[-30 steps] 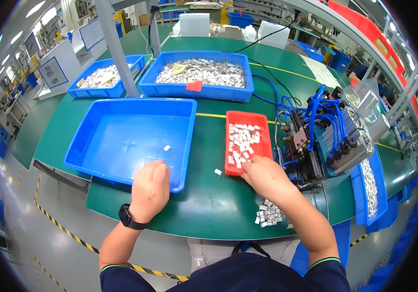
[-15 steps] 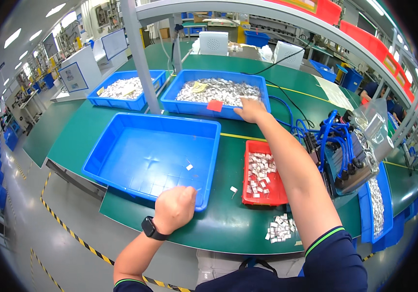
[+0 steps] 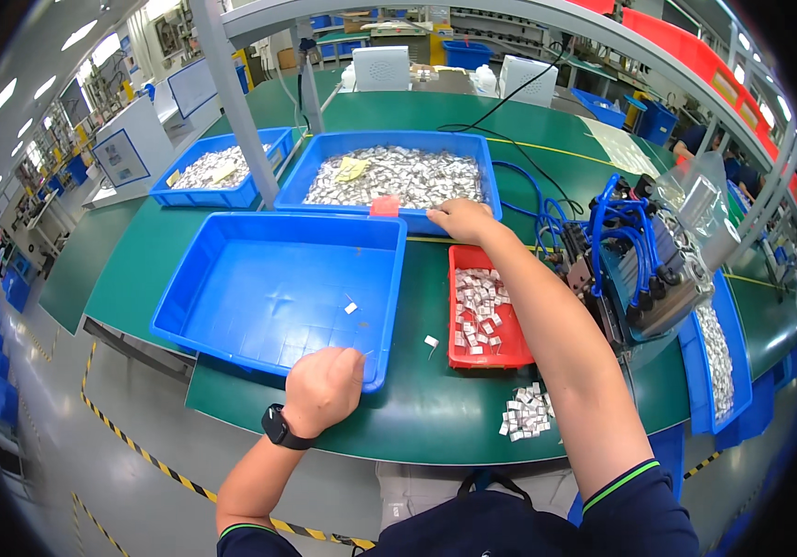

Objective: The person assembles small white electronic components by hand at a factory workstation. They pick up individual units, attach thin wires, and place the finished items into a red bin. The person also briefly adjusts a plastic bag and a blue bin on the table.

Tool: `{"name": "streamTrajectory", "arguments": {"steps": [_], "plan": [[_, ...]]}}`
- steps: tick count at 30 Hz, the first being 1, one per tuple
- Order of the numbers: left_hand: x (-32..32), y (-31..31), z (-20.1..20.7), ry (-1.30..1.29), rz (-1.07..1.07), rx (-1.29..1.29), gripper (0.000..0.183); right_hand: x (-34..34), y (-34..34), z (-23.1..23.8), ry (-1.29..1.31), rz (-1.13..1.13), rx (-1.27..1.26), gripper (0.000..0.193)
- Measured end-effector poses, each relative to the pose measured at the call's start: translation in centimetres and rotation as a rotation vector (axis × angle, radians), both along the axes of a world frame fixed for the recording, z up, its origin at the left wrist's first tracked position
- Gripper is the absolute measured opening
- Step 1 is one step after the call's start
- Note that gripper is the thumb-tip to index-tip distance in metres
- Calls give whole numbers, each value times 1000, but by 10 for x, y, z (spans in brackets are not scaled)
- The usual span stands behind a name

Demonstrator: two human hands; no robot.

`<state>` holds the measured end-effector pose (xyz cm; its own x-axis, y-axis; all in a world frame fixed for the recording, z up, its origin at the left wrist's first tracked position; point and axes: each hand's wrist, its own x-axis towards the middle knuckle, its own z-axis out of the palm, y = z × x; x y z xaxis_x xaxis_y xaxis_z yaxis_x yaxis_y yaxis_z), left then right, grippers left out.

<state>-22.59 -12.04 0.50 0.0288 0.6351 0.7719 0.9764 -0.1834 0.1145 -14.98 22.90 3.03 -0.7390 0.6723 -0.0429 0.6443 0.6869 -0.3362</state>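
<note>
My right hand (image 3: pixel 462 221) grips the near right rim of a blue bin (image 3: pixel 324 216) heaped with small white parts (image 3: pixel 417 176) with thin leads. A pinkish-red tag (image 3: pixel 385 206) hangs on that bin's front rim. My left hand (image 3: pixel 324 388), with a black watch at the wrist, is closed in a fist over the near right edge of a larger blue bin (image 3: pixel 278 278). A thin wire shows by its fingers, but what they hold is hidden. One loose white part (image 3: pixel 351 307) lies in this larger bin.
Under my right forearm stands a red tray (image 3: pixel 512 348) of white parts. A pile of parts (image 3: pixel 527 414) and a single part (image 3: pixel 431 342) lie on the green table. A machine with blue hoses (image 3: pixel 635 260) stands right; another filled blue bin (image 3: pixel 218 195) is far left, beside a metal post (image 3: pixel 231 102).
My right hand has come back from the parts to the near rim, and the filled bin has slid toward me, closer to the larger bin. My left hand stays closed at its place.
</note>
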Motion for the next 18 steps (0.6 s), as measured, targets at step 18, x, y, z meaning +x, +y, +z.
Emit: {"name": "streamTrajectory", "arguments": {"steps": [18], "plan": [[79,-7,34,-48,-120,-186,22,197,-201,41,405,292,202,27]]}}
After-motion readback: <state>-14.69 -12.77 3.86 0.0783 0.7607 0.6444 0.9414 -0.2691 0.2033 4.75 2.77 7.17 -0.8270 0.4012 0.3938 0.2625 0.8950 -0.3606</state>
